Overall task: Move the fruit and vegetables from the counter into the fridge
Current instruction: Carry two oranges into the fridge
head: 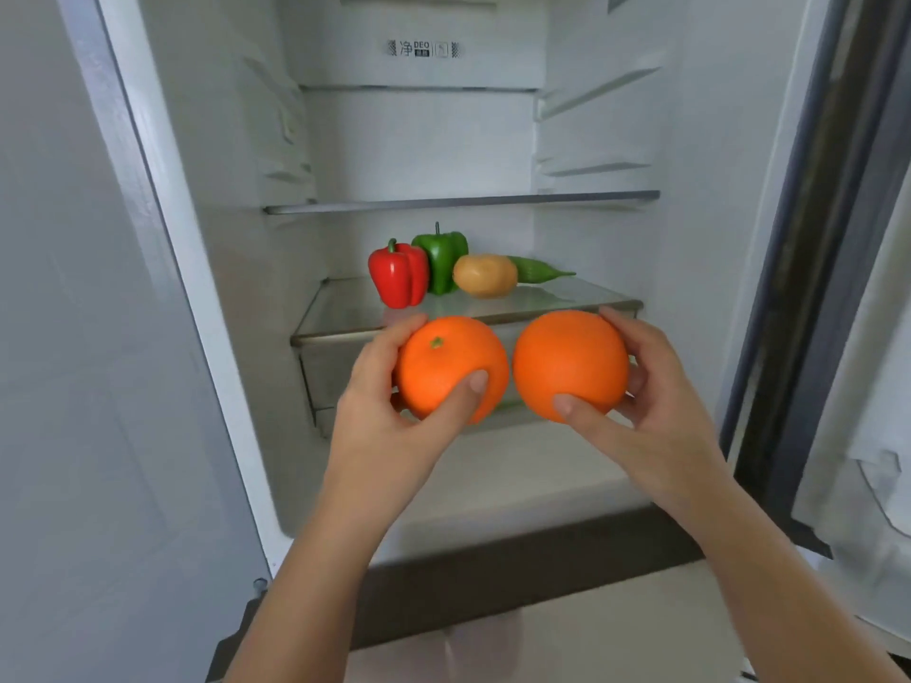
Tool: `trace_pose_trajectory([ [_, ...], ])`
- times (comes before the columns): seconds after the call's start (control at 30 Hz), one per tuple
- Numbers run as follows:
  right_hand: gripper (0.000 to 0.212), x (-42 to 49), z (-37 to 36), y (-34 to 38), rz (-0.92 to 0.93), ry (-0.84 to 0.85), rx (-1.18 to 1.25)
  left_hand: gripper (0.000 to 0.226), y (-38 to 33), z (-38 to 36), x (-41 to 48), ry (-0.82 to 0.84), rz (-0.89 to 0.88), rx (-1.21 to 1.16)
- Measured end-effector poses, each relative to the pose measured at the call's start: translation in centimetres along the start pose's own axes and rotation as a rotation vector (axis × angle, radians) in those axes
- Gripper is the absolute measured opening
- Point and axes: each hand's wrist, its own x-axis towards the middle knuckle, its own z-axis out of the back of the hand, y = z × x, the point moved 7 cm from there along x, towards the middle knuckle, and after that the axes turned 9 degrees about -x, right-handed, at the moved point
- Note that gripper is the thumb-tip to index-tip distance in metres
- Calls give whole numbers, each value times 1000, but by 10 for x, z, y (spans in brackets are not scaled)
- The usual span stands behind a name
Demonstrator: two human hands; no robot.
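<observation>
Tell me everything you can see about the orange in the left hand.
The left orange is round, bright orange, with a smooth, slightly pebbled skin that looks plasticky. A small green stem scar faces the camera near its top. The left hand grips it, fingers behind and thumb across the lower front. It is held in the air before the glass shelf, beside the right orange; whether the two touch is unclear.

The glass shelf [345,308] has bare room at its front and left. The red pepper [398,274], green pepper [443,258], potato [485,275] and cucumber [537,270] fill the back.
</observation>
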Motion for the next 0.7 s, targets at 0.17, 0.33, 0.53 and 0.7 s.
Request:
trace_pose_trajectory([
  [0.17, 72, 57, -5, -2, 93, 13, 24, 65, -4, 3, 42, -6, -63, -19],
  [0.33, 71, 117, 1, 7, 175, -8, 1, 66, -16, 9, 93, -65, -143, 41],
  [0.53, 68, 187, -11, 20, 237, 131, -95, 70, -36, 6, 147, -84, -203, 330],
  [0.7, 60, 244, -16, 13, 236, 255, -32, 62, -33, 8, 199, -118, -149, 431],
])
